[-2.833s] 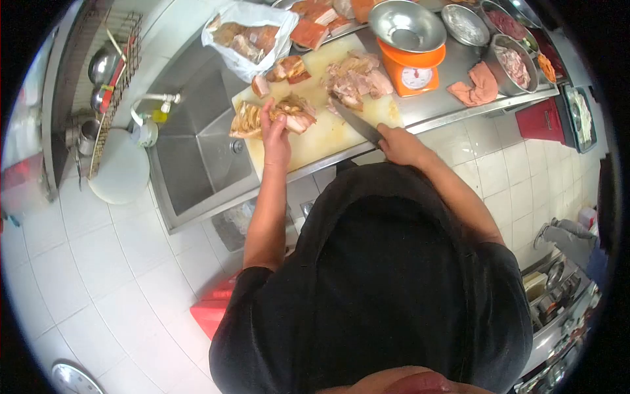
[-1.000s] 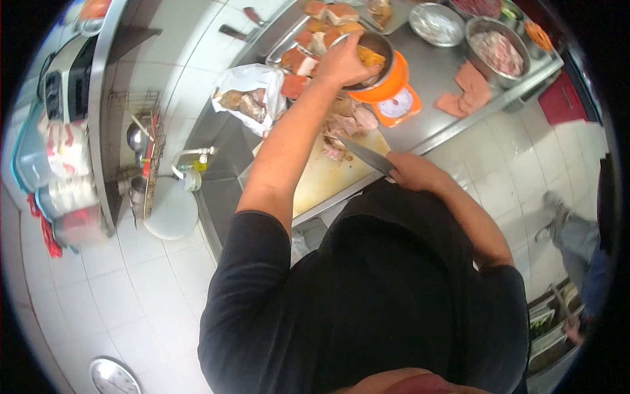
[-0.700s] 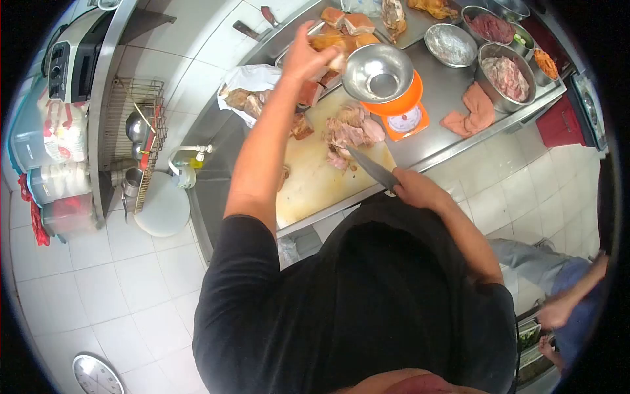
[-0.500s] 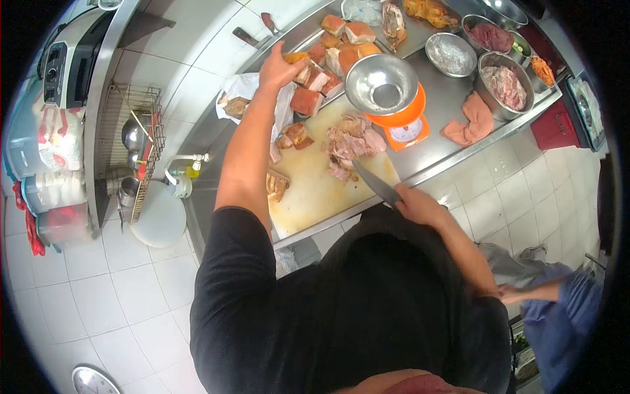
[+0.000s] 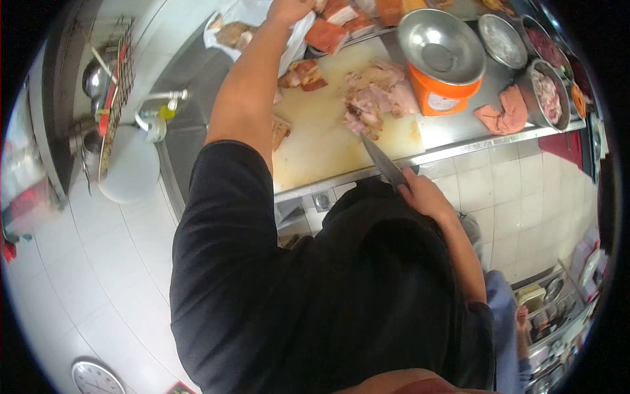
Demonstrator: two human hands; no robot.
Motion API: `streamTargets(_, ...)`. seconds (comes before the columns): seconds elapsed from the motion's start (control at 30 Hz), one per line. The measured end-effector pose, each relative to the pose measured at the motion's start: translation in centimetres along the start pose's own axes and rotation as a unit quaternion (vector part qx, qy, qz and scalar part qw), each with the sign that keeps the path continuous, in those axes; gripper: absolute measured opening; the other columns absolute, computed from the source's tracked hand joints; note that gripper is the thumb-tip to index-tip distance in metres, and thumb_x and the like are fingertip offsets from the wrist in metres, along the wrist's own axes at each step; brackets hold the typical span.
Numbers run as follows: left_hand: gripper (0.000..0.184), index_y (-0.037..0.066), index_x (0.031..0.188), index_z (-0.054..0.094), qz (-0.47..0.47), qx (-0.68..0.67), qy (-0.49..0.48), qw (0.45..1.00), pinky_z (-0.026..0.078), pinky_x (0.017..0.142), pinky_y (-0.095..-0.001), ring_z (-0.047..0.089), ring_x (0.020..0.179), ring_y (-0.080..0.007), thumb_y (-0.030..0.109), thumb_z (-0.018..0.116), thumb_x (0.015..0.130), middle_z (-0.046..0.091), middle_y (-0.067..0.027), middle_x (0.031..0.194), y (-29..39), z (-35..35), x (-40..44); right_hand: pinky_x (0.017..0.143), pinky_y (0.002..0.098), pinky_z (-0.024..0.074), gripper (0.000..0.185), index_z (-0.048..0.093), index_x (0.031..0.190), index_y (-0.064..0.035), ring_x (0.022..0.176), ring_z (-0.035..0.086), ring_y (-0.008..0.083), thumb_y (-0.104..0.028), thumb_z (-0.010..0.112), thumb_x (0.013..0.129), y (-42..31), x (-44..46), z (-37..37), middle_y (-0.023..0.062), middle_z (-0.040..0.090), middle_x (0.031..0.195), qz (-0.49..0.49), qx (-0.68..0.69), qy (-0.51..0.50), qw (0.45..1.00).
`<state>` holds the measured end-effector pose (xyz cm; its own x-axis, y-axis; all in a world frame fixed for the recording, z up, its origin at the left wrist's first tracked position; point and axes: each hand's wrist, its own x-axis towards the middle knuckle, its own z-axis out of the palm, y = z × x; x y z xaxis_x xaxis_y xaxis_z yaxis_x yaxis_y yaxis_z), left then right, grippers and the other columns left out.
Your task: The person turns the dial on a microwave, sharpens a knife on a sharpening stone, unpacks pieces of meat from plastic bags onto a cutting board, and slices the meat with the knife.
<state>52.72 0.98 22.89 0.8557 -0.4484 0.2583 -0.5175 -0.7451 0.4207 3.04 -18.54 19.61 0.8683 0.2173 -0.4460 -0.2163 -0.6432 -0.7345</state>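
My right hand [image 5: 420,192] grips the handle of a large knife [image 5: 382,161], whose tip reaches the near edge of a pile of cut meat [image 5: 377,95] on the white cutting board [image 5: 315,157]. At the top edge of the view, my left hand [image 5: 291,10] reaches over the white plastic bag [image 5: 298,41] near the pieces of roasted meat; its fingers are partly cut off and blurred. A browned chunk of meat [image 5: 304,75] lies on the board's far left part. Another piece [image 5: 280,131] is partly hidden by my left forearm.
An orange scale [image 5: 438,95] with a steel bowl [image 5: 441,46] on top stands right of the board. Beyond are a pink cloth [image 5: 505,113] and a pot of meat [image 5: 546,97]. The sink and faucet [image 5: 161,102] lie left. Another person's blue clothing [image 5: 502,322] shows behind my right arm.
The steel bowl that my left hand held over the scale now rests on it. That hand has moved left, toward the bag and tray. The knife stays in my right hand, and the view has shifted.
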Motion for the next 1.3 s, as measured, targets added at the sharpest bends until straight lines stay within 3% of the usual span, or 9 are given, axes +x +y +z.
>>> streamTargets(0.17, 0.075, 0.006, 0.149, 0.045, 0.047, -0.045, 0.094, 0.993, 0.045, 0.109, -0.0450, 0.055, 0.133, -0.0388, 0.032, 0.075, 0.085, 0.057, -0.0246, 0.143, -7.0, -5.7, -9.1, 0.079, 0.0587, 0.0516, 0.026, 0.051, 0.113, 0.0004, 0.087, 0.067, 0.0484, -0.022, 0.056, 0.099, -3.0, 5.7, 2.1, 0.0302, 0.069, 0.089, -0.047, -0.105, -0.042, 0.993)
streamTargets(0.3, 0.048, 0.003, 0.124, 0.066, -0.088, -0.063, 0.193, 0.975, 0.055, 0.089, -0.0375, 0.070, 0.101, -0.0315, 0.026, 0.081, 0.085, 0.070, -0.0176, 0.109, -10.5, -9.6, -24.2, 0.080, 0.0578, 0.0521, 0.023, 0.052, 0.114, 0.0007, 0.089, 0.068, 0.0479, -0.015, 0.053, 0.098, -5.0, 9.8, 1.8, 0.0293, 0.069, 0.089, -0.016, -0.184, -0.031, 0.982)
streamTargets(0.47, 0.056, 0.002, 0.129, 0.064, -0.333, -0.241, -0.043, 0.911, 0.054, 0.090, -0.0380, 0.070, 0.103, -0.0294, 0.038, 0.077, 0.087, 0.070, -0.0184, 0.117, -19.8, -5.4, -37.4, 0.077, 0.0604, 0.0498, 0.029, 0.052, 0.124, -0.0004, 0.086, 0.066, 0.0509, -0.018, 0.050, 0.101, -5.9, 11.6, 2.2, 0.0333, 0.067, 0.089, -0.010, -0.188, 0.046, 0.981)
streamTargets(0.63, 0.063, 0.002, 0.131, 0.061, -0.323, -0.142, -0.030, 0.935, 0.055, 0.086, -0.0355, 0.070, 0.098, -0.0247, 0.043, 0.078, 0.085, 0.071, -0.0160, 0.111, -14.5, -7.4, -39.1, 0.081, 0.0594, 0.0486, 0.025, 0.051, 0.117, 0.0015, 0.091, 0.063, 0.0545, -0.017, 0.052, 0.099, -9.2, 10.7, 4.8, 0.0368, 0.065, 0.091, -0.065, -0.151, 0.000, 0.986)
streamTargets(0.77, 0.063, 0.000, 0.129, 0.061, -0.337, -0.105, -0.078, 0.932, 0.056, 0.081, -0.0355, 0.068, 0.090, -0.0228, 0.042, 0.079, 0.085, 0.071, -0.0128, 0.105, -15.4, -6.7, -40.5, 0.083, 0.0584, 0.0487, 0.024, 0.051, 0.115, 0.0028, 0.093, 0.063, 0.0552, -0.016, 0.051, 0.099, -10.2, 11.1, 8.2, 0.0389, 0.064, 0.094, 0.018, -0.054, -0.012, 0.998)
streamTargets(0.83, 0.063, -0.001, 0.128, 0.060, -0.386, -0.215, -0.093, 0.892, 0.056, 0.081, -0.0363, 0.068, 0.090, -0.0226, 0.041, 0.080, 0.085, 0.071, -0.0125, 0.104, -14.2, -6.6, -41.9, 0.081, 0.0574, 0.0497, 0.024, 0.051, 0.113, 0.0043, 0.090, 0.064, 0.0544, -0.015, 0.050, 0.099, -9.5, 12.1, 9.3, 0.0398, 0.064, 0.093, 0.022, -0.049, 0.005, 0.999)
streamTargets(0.97, 0.064, -0.003, 0.124, 0.059, -0.395, -0.310, 0.032, 0.864, 0.055, 0.060, -0.0345, 0.068, 0.088, -0.0169, 0.040, 0.081, 0.082, 0.070, -0.0154, 0.099, -13.6, -5.0, -42.9, 0.064, 0.0510, 0.0522, 0.023, 0.051, 0.111, 0.0061, 0.069, 0.069, 0.0435, -0.013, 0.048, 0.098, -12.5, 13.3, 7.7, 0.0352, 0.065, 0.082, 0.054, -0.053, -0.032, 0.997)
streamTargets(1.17, 0.063, -0.002, 0.128, 0.054, -0.382, -0.302, 0.025, 0.873, 0.055, 0.081, -0.0328, 0.066, 0.092, -0.0196, 0.034, 0.081, 0.085, 0.068, -0.0130, 0.108, -12.2, -5.0, -40.2, 0.046, 0.0334, 0.0438, 0.019, 0.054, 0.111, 0.0002, 0.046, 0.051, 0.0164, -0.014, 0.048, 0.100, -12.9, 15.5, 7.7, 0.0066, 0.056, 0.065, 0.073, 0.132, -0.105, 0.983)
streamTargets(1.3, 0.057, -0.001, 0.120, 0.055, -0.411, -0.340, 0.035, 0.845, 0.054, 0.079, -0.0335, 0.064, 0.091, -0.0191, 0.027, 0.084, 0.080, 0.066, -0.0112, 0.104, -11.8, -5.1, -40.0, 0.045, 0.0321, 0.0417, 0.018, 0.053, 0.113, 0.0011, 0.047, 0.048, 0.0149, -0.012, 0.049, 0.101, -12.7, 16.2, 8.9, 0.0045, 0.051, 0.065, 0.071, 0.187, -0.120, 0.972)
